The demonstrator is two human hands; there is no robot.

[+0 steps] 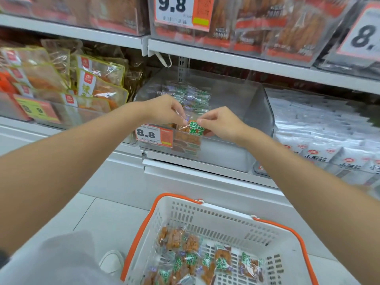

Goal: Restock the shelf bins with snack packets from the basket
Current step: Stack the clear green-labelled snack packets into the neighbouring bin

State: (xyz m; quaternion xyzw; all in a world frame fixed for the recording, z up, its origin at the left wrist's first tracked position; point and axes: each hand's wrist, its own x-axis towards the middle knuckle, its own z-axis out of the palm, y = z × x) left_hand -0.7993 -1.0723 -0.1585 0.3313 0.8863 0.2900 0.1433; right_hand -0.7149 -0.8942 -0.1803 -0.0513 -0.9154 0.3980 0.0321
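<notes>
The packet (193, 128) sits between my two hands, right over the front edge of the clear bin (257, 112). It is a small see-through wrapper with a green and white label and brown pieces inside. My left hand (164, 109) pinches its left corner between thumb and forefinger, with the other fingers curled in. My right hand (220, 124) pinches the right top edge the same way, knuckles up, with the remaining fingers tucked under. The two thumbs are close to each other, with only the label between them.

Just below the packet, a short stack (187, 144) of the same packets lies against the bin's front wall. More of them (191, 95) lie in a heap at the back of the bin, beyond my hands. A price tag (154, 135) reading 8.8 hangs on the bin's front, left of the stack.

The bin to the left holds yellow-edged bags (92, 83) standing up, and the one to the right is full of white packs (320, 128). The shelf (226, 56) above carries bins of orange-labelled bags.

Down on the floor, below my arms, stands the white basket (144, 227) with orange handles. Loose packets (205, 262) of the same kind are scattered over its bottom. My shoe (112, 262) shows just beside its left corner.
</notes>
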